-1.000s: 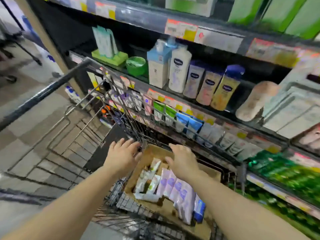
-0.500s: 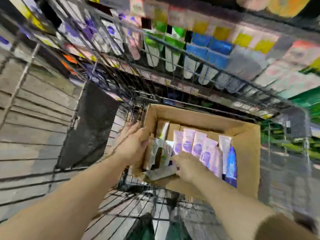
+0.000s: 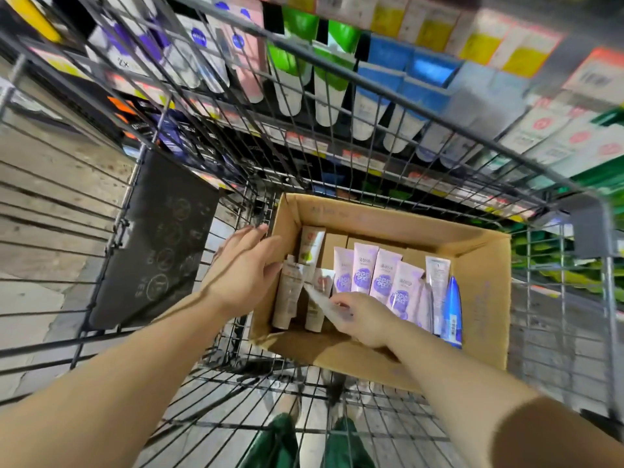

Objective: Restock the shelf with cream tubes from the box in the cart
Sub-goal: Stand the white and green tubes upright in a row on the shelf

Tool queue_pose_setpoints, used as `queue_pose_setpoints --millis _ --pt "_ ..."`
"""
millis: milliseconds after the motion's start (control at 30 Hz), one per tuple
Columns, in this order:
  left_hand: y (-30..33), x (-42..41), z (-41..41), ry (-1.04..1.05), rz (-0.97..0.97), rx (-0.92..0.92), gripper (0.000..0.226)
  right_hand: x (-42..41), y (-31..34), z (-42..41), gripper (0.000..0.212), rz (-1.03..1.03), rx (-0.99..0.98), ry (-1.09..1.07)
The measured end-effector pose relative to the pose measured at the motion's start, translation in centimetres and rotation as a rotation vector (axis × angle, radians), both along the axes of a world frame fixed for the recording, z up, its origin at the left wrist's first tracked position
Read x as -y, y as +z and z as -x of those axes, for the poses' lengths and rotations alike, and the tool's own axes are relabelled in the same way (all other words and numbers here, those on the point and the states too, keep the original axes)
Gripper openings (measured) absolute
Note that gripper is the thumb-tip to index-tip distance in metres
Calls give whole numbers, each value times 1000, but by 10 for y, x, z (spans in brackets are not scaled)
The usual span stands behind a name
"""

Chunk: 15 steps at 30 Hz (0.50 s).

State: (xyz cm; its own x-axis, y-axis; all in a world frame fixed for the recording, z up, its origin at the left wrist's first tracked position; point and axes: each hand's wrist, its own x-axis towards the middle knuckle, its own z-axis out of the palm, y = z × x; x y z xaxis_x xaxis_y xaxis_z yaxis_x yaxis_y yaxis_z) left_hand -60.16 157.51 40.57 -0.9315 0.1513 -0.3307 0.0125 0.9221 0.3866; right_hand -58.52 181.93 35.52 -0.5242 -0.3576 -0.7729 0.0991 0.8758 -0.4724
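An open cardboard box (image 3: pixel 479 298) sits in the wire cart (image 3: pixel 371 82). Inside it stand several lilac cream tubes (image 3: pixel 363 275), a few beige tubes (image 3: pixel 288 298), a pale tube and a blue tube (image 3: pixel 452 309) at the right. My left hand (image 3: pixel 243 275) rests at the box's left wall, fingers spread against the beige tubes. My right hand (image 3: pixel 364 319) is low in the box, fingers pinching a white tube (image 3: pixel 320 300) that lies tilted across the beige ones.
Beyond the cart's far wall, shelves (image 3: pixel 337 153) hold hanging tubes in green (image 3: pixel 297 62), blue (image 3: pixel 378 82) and pink, with price tags along the rails. A black flap (image 3: pixel 155 244) leans on the cart's left side. Tiled floor lies to the left.
My view tilted down from the shelves into the cart. Both hands dropped into the box; the right hand closed on the white tube and the left hand moved to the beige tubes.
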Motion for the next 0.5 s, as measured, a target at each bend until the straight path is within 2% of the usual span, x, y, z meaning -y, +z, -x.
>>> queue_pose_setpoints --millis 133,200,300,367,433,467,500 --pt "15 -11 9 -15 -58 93 50 -6 30 23 35 79 144 -116" --pt "26 -23 12 -6 -197 246 57 2 38 31 33 134 186 -95" --pt "29 -30 12 153 -582 544 33 23 41 28 28 311 417 -211" --pt "25 -24 8 282 -717 631 23 33 35 22 31 433 603 -343" --pt "20 -15 4 395 -781 670 21 36 23 18 34 404 653 -373" --pt "18 -11 2 445 -792 674 21 36 17 16 34 298 594 -338" --pt "16 -7 0 495 -788 666 19 36 9 14 31 138 454 -250"
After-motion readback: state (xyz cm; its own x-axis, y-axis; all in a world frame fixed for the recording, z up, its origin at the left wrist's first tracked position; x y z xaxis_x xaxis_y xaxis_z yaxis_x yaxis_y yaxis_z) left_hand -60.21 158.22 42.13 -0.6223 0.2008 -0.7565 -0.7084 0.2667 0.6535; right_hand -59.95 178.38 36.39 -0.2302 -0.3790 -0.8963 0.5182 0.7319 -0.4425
